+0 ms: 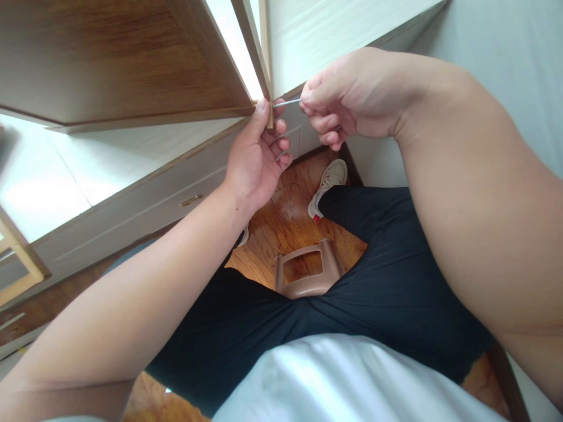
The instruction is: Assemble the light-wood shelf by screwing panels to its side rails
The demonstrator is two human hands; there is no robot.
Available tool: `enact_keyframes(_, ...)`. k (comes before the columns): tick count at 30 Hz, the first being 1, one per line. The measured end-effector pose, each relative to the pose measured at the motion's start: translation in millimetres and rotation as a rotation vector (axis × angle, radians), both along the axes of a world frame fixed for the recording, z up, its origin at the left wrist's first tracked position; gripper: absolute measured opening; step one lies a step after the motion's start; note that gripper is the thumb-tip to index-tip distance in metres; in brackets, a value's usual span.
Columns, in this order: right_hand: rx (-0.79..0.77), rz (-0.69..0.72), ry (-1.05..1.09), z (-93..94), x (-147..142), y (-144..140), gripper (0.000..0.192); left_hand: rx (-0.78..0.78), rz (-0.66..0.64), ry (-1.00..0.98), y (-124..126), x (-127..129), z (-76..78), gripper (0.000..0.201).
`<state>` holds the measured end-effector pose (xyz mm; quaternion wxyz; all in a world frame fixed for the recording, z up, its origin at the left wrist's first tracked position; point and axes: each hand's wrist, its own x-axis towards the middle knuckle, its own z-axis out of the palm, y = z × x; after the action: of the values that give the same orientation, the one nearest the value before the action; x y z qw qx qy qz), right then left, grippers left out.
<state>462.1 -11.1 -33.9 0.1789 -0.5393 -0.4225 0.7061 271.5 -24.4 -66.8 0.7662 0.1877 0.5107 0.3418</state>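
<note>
Wooden flooring [285, 220] with a warm grain runs under me, and nearest to the camera are my pale shirt [343, 381] and black shorts [387, 293]. Between my knees shows the brown plastic stool [308, 269] I sit on; just past it my white sneaker [328, 184] rests on the floor. Higher up, my left hand [257, 161] curls its fingers around the lower corner of an open wood-grain cabinet door [132, 64], thumb pressed on the edge. My right hand [347, 99] is clenched on a thin metal tool [285, 102], its tip touching that same corner. Beyond stands a white drawer front [145, 199] with a brass handle [191, 200].
</note>
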Motion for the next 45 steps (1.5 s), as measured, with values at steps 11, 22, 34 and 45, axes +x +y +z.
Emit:
enact_keyframes(11, 0.231, -0.042, -0.297, -2.8, -5, 1, 0.032, -0.007, 0.007, 0.054, -1, 0, 0.2, 0.019)
enact_keyframes(22, -0.081, -0.214, -0.130, 5.6, -20, -2, 0.033, -0.008, 0.041, 0.034, -2, 0, 1.7, 0.025)
enact_keyframes(34, -0.139, -0.195, -0.010, -0.3, -15, 2, 0.035, 0.005, 0.021, 0.029, -2, 1, 3.5, 0.021)
enact_keyframes(45, -0.172, -0.121, -0.013, 7.7, -12, 1, 0.036, 0.016, -0.011, 0.077, -2, 1, 2.9, 0.028)
